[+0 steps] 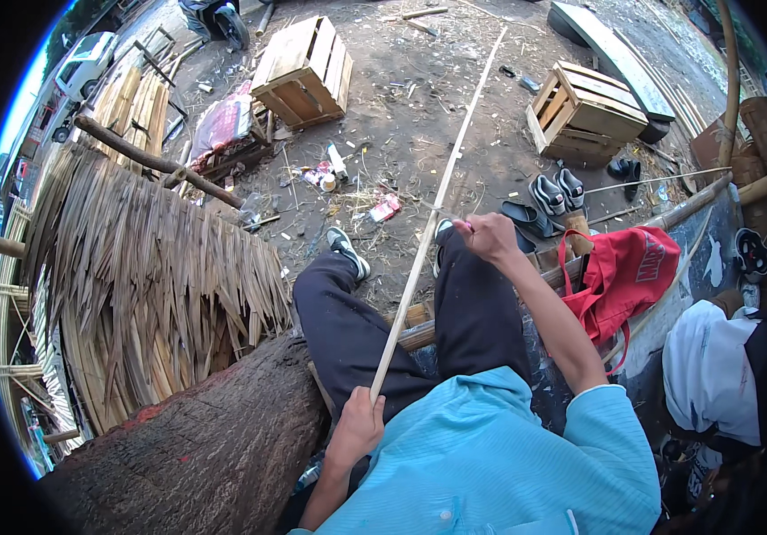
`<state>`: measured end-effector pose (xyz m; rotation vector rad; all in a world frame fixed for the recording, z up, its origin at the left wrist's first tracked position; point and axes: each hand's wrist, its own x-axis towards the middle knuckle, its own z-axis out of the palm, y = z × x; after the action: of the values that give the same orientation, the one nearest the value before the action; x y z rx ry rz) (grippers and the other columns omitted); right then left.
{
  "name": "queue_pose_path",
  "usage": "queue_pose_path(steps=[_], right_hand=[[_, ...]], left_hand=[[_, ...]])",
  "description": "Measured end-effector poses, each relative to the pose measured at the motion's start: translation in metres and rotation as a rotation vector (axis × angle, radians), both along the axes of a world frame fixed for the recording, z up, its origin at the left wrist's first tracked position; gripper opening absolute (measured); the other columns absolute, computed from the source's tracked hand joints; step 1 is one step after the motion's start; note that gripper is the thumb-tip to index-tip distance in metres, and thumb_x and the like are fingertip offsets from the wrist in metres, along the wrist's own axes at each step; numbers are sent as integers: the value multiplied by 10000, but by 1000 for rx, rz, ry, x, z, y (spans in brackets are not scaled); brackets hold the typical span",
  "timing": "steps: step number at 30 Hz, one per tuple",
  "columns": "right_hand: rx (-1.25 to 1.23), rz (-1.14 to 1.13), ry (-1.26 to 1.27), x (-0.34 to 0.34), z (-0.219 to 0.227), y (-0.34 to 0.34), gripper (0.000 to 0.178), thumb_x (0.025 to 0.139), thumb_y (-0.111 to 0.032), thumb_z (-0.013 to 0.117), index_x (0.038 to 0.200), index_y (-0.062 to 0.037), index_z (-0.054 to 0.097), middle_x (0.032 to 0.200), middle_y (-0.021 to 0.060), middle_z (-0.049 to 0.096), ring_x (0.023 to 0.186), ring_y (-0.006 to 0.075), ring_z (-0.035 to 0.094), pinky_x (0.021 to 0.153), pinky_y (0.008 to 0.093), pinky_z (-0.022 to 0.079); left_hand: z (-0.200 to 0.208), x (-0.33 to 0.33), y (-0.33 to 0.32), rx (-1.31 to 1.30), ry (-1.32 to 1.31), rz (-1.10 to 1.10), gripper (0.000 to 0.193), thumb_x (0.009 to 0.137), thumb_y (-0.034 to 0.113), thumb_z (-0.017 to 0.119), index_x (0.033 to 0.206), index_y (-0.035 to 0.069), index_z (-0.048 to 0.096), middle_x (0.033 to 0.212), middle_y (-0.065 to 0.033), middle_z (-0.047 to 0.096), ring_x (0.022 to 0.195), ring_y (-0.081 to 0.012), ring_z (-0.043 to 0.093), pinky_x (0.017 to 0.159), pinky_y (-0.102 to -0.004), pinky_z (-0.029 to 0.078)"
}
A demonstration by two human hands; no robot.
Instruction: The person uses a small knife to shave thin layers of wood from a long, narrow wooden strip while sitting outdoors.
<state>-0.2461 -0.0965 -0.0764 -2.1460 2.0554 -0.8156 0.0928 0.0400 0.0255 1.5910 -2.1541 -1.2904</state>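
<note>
A long, pale bamboo strip (412, 283) runs from my lap out over the ground, between my legs. Its near end is in my left hand (362, 426), whose fingers are wrapped round it by my left thigh. My right hand (489, 237) is closed above my right knee, just right of the strip. From this fist a small knife (431, 206) points left, its thin blade lying across the strip. Most of the handle is hidden in my fingers. Whether the blade cuts into the strip or only touches it, I cannot tell.
Wooden crates (305, 73) (585, 111) stand ahead on littered ground. A dried-leaf thatch panel (160, 241) and a thick log (205, 437) are at my left. To my right lie a red bag (620, 276), shoes (557, 192) and a white-and-dark cloth bundle (713, 370).
</note>
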Motion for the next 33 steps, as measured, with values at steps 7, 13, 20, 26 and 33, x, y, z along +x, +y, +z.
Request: queue_pose_path(steps=[7, 13, 20, 26, 33], right_hand=[[93, 327, -67, 51, 7, 39, 495, 852, -514, 479, 589, -103, 557, 483, 126, 532, 465, 321, 566, 433, 412, 432], [158, -297, 116, -15, -15, 10, 514, 866, -512, 457, 608, -93, 604, 506, 133, 560, 486, 315, 586, 447, 417, 458], [166, 69, -65, 47, -3, 53, 506, 868, -482, 464, 559, -91, 551, 495, 127, 544, 472, 312, 570, 434, 410, 432], [145, 51, -37, 46, 8, 55, 524, 864, -502, 461, 541, -95, 527, 496, 115, 545, 466, 297, 569, 426, 395, 425], [229, 48, 8, 31, 25, 66, 499, 855, -505, 472, 577, -101, 564, 527, 107, 570, 499, 292, 586, 454, 402, 436]], left_hand=[[-9, 0, 7, 74, -24, -21, 206, 894, 135, 494, 816, -49, 444, 771, -258, 485, 726, -445, 498, 638, -485, 392], [-15, 6, 7, 72, -25, -46, 222, 892, 145, 499, 801, -51, 450, 744, -258, 491, 713, -446, 501, 630, -480, 392], [-23, 2, 1, 120, 82, -36, 237, 886, 143, 498, 744, -42, 455, 661, -227, 477, 625, -412, 481, 582, -446, 379], [-22, 3, -5, 128, 116, -85, 224, 885, 130, 505, 755, -47, 461, 654, -229, 474, 614, -412, 477, 568, -442, 376], [-22, -1, -2, 193, 89, -123, 233, 889, 142, 497, 752, -44, 466, 670, -219, 480, 618, -391, 490, 583, -430, 386]])
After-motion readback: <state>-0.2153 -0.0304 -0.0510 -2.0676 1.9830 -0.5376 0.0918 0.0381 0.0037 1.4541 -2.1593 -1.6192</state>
